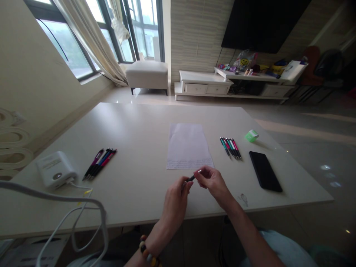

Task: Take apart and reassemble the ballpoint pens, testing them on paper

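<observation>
Left hand point(175, 203) and right hand point(213, 182) pinch dark pen point(191, 178), grips pressed together, over near edge of tabletop point(139, 193), just below paper point(187, 146). Firm, steady pinch keeps pen from slipping.

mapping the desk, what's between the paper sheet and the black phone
In the head view, a row of pens lies between the sheet of paper and the black phone.
</observation>
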`<state>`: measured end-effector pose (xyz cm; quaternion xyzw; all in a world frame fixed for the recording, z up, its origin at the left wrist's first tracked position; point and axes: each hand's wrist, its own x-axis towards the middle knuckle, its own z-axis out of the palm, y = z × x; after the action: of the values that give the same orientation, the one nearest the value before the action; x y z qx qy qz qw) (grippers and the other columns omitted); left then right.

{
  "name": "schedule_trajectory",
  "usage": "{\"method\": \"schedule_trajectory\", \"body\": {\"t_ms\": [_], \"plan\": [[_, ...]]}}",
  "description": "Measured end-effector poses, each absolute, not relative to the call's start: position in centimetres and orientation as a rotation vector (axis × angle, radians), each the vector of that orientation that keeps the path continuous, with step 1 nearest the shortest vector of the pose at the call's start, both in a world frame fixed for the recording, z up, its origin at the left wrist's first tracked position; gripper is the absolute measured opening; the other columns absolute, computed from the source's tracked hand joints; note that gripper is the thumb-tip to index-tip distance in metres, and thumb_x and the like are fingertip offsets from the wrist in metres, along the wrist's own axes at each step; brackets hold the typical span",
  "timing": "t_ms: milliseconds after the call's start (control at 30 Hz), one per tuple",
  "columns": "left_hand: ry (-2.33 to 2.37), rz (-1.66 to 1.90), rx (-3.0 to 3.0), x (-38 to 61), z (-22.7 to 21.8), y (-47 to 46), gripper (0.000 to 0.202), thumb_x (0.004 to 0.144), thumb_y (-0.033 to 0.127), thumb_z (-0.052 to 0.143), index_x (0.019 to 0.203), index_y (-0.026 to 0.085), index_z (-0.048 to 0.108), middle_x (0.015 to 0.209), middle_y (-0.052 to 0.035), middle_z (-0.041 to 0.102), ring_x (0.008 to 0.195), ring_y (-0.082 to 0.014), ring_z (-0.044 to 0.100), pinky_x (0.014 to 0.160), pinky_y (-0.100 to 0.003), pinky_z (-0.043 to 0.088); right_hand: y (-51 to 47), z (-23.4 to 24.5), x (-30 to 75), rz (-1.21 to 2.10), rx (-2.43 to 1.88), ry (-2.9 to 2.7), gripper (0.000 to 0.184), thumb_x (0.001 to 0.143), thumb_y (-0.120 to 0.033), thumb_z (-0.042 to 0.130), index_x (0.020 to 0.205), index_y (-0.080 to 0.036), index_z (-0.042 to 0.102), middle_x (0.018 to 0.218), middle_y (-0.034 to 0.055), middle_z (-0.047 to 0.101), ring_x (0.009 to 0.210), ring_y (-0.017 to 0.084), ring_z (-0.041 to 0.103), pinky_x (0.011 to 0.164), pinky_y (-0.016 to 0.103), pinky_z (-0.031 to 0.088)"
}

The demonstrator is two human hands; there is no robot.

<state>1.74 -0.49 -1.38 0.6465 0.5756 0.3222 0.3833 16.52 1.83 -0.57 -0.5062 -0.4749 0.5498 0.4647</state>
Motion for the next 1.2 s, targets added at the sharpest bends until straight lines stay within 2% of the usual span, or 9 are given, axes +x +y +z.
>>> {"method": "schedule_trajectory", "body": {"t_ms": [67, 200, 300, 433, 567, 700, 800, 933, 1200], "plan": [[1.457, 0.826, 1.643, 1.78, -1.3, -0.48, 0.027, 0.088, 0.038, 0.042, 0.089, 0.019, 0.061, 0.066, 0.0011, 0.059, 0.059, -0.0117, 0.05, 0.057, -0.021, 0.035, 1.79, -0.54, 16.51, 1.33, -1.257, -1.144, 0.035, 0.068, -0.048, 0.072, 0.069, -0.016, 0.057, 0.054, -0.0037, 0.046, 0.049, 0.008, 0.039, 0.045, 0.022, 0.03], [1.446, 0.843, 1.645, 1.75, -1.28, -0.52, 0.028, 0.089, 0.038, 0.041, 0.088, 0.019, 0.061, 0.065, 0.0015, 0.058, 0.057, -0.0114, 0.048, 0.056, -0.021, 0.034, 1.6, -0.56, 16.41, 1.466, -1.156, -1.137, 0.037, 0.071, -0.048, 0.068, 0.087, -0.016, 0.062, 0.056, -0.0034, 0.049, 0.05, 0.009, 0.041, 0.046, 0.023, 0.031], [1.442, 0.834, 1.639, 1.71, -1.38, -0.56, 0.028, 0.089, 0.038, 0.041, 0.089, 0.019, 0.06, 0.065, 0.0015, 0.057, 0.058, -0.0117, 0.048, 0.058, -0.022, 0.034, 1.52, -0.66, 16.26, 1.342, -1.247, -1.152, 0.034, 0.067, -0.046, 0.073, 0.072, -0.015, 0.059, 0.055, -0.003, 0.049, 0.05, 0.008, 0.041, 0.047, 0.023, 0.032], [1.438, 0.832, 1.638, 1.74, -1.42, -0.55, 0.028, 0.089, 0.039, 0.04, 0.088, 0.019, 0.06, 0.065, 0.0016, 0.057, 0.058, -0.0119, 0.049, 0.058, -0.022, 0.035, 1.56, -0.72, 16.13, 1.412, -1.18, -1.093, 0.037, 0.07, -0.048, 0.069, 0.086, -0.015, 0.062, 0.059, -0.0026, 0.05, 0.05, 0.009, 0.041, 0.046, 0.023, 0.03], [1.437, 0.834, 1.632, 1.81, -1.36, -0.49, 0.028, 0.089, 0.039, 0.041, 0.089, 0.019, 0.06, 0.063, 0.0022, 0.057, 0.057, -0.0114, 0.049, 0.057, -0.021, 0.034, 1.64, -0.81, 16.29, 1.352, -1.23, -1.074, 0.033, 0.068, -0.045, 0.072, 0.071, -0.015, 0.06, 0.054, -0.003, 0.048, 0.049, 0.008, 0.039, 0.046, 0.023, 0.029], [1.439, 0.851, 1.624, 1.83, -1.32, -0.49, 0.028, 0.089, 0.038, 0.04, 0.086, 0.018, 0.061, 0.063, 0.0019, 0.057, 0.057, -0.0112, 0.048, 0.056, -0.021, 0.034, 1.65, -0.98, 16.45, 1.461, -1.15, -1.052, 0.036, 0.071, -0.046, 0.07, 0.087, -0.015, 0.063, 0.059, -0.0023, 0.05, 0.05, 0.009, 0.041, 0.046, 0.023, 0.03], [1.437, 0.848, 1.614, 1.82, -1.24, -0.51, 0.029, 0.088, 0.039, 0.041, 0.087, 0.019, 0.061, 0.063, 0.002, 0.056, 0.057, -0.0113, 0.048, 0.056, -0.021, 0.034, 1.6, -0.9, 16.42, 1.342, -1.232, -1.085, 0.033, 0.066, -0.045, 0.074, 0.073, -0.015, 0.063, 0.057, -0.0015, 0.051, 0.052, 0.01, 0.042, 0.048, 0.024, 0.031], [1.431, 0.843, 1.603, 1.84, -1.14, -0.55, 0.029, 0.088, 0.04, 0.041, 0.086, 0.019, 0.061, 0.062, 0.0024, 0.056, 0.056, -0.0112, 0.048, 0.056, -0.021, 0.034, 1.53, -0.55, 16.32, 1.401, -1.179, -1.053, 0.034, 0.068, -0.045, 0.072, 0.084, -0.016, 0.064, 0.06, -0.0022, 0.051, 0.051, 0.009, 0.04, 0.047, 0.023, 0.03], [1.431, 0.843, 1.607, 1.84, -1.19, -0.53, 0.03, 0.088, 0.04, 0.041, 0.087, 0.019, 0.062, 0.062, 0.0018, 0.056, 0.057, -0.0118, 0.05, 0.056, -0.021, 0.035, 1.52, -0.47, 16.5, 1.356, -1.222, -1.087, 0.035, 0.067, -0.047, 0.072, 0.077, -0.015, 0.063, 0.057, -0.0015, 0.051, 0.051, 0.009, 0.042, 0.047, 0.023, 0.033]]}}
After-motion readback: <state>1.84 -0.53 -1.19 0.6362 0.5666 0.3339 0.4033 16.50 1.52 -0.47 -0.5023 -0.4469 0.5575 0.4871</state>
